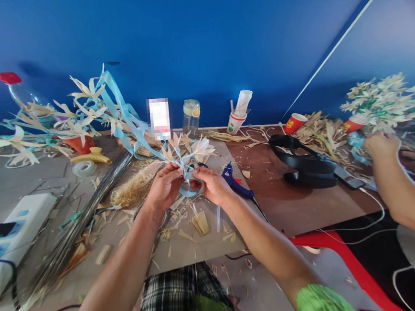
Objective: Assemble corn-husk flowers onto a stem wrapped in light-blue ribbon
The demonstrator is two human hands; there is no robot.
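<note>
My left hand (165,186) pinches the stem of a small spray of pale straw flowers (189,149) just below the blooms. My right hand (212,185) is closed on a roll of light blue tape (192,189) that sits between both hands. A long light blue ribbon (125,111) runs from the spray up and left to a bigger branch of straw flowers (81,108). A blue glue gun (235,182) lies on the table just right of my right hand.
A bundle of thin wires (85,208), a white power strip (12,233), clear tape (84,168), a jar (191,116), paper cups (235,120) and a black headset (305,162) lie around. Another person's arm (398,183) works at the right. Straw scraps litter the table (286,206).
</note>
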